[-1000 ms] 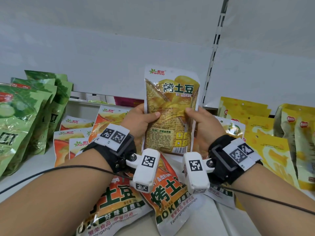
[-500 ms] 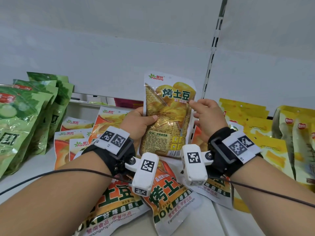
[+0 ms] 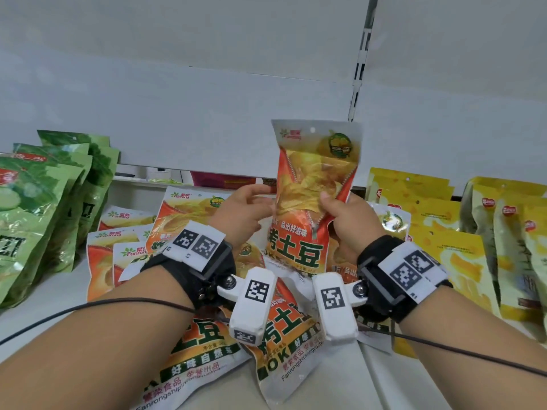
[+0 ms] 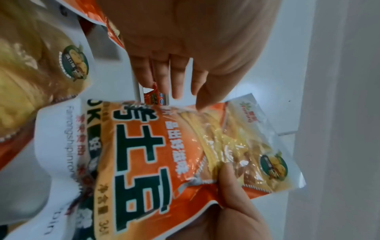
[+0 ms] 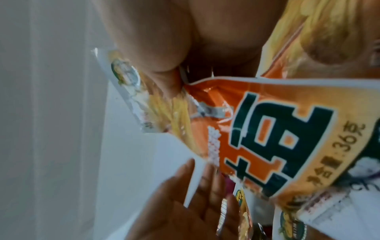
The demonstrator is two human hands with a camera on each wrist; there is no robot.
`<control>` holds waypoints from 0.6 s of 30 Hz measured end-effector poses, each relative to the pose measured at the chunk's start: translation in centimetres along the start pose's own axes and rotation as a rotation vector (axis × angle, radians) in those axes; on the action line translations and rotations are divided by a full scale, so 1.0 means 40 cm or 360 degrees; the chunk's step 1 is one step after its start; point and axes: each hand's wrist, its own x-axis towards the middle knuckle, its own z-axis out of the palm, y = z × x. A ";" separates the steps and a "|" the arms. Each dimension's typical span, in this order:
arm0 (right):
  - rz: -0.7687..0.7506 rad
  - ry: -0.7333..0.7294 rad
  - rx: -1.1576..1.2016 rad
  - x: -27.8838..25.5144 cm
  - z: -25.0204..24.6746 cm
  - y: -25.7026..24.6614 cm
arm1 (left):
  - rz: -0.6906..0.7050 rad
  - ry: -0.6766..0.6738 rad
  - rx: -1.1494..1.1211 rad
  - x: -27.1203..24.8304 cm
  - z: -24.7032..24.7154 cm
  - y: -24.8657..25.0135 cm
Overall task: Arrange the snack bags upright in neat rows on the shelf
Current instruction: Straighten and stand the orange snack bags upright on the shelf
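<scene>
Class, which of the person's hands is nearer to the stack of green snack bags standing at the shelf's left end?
The left. The left hand lies between the green snack bags and the held orange snack bag; the right hand grips that bag's far side.

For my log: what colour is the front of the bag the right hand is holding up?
Mostly orange, with dark green lettering, on the held bag; clearest in the head view.

Both forearms raised; right hand point(image 3: 350, 220) pinches with curled thumb, left hand point(image 3: 241, 214) fingers straight, seemingly just touching.
</scene>
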 end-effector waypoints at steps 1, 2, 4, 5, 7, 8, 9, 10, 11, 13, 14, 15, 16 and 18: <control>0.0031 0.0003 0.0038 -0.001 -0.007 0.002 | -0.0052 0.0007 0.0105 0.003 0.002 -0.010; 0.0043 -0.0004 0.0070 -0.006 -0.013 0.002 | -0.0113 -0.0038 0.0172 0.005 0.006 -0.021; 0.0040 -0.0006 0.0079 -0.018 -0.030 0.005 | -0.0214 -0.0160 0.0168 0.004 0.016 -0.033; 0.0035 -0.0006 0.0041 -0.023 -0.040 0.007 | -0.0239 -0.0204 0.0126 0.000 0.021 -0.037; 0.0032 0.0044 -0.0111 -0.031 -0.070 0.014 | -0.0272 -0.0197 0.0065 -0.003 0.033 -0.044; 0.0042 0.0110 -0.0179 -0.035 -0.090 0.017 | -0.0278 -0.0161 0.0055 -0.002 0.038 -0.047; 0.0072 0.0195 -0.0225 -0.038 -0.114 0.023 | -0.0285 -0.0119 0.0037 0.000 0.043 -0.049; 0.0114 0.0289 -0.0269 -0.041 -0.137 0.026 | -0.0296 -0.0077 0.0011 0.003 0.047 -0.051; 0.0161 0.0353 -0.0328 -0.043 -0.161 0.032 | -0.0308 -0.0045 -0.0009 0.005 0.050 -0.052; 0.0272 0.0387 -0.0501 -0.046 -0.200 0.043 | -0.0322 -0.0015 -0.0019 0.010 0.055 -0.055; 0.0332 0.0379 -0.0584 -0.047 -0.215 0.048 | -0.0329 -0.0009 -0.0037 0.012 0.058 -0.058; 0.0396 0.0374 -0.0635 -0.048 -0.224 0.052 | -0.0343 -0.0012 -0.0066 0.012 0.062 -0.059; 0.0434 0.0386 -0.0662 -0.050 -0.229 0.053 | -0.0359 -0.0021 -0.0096 0.012 0.067 -0.062; 0.0476 0.0436 -0.0646 -0.050 -0.234 0.055 | -0.0380 -0.0037 -0.0135 0.010 0.075 -0.068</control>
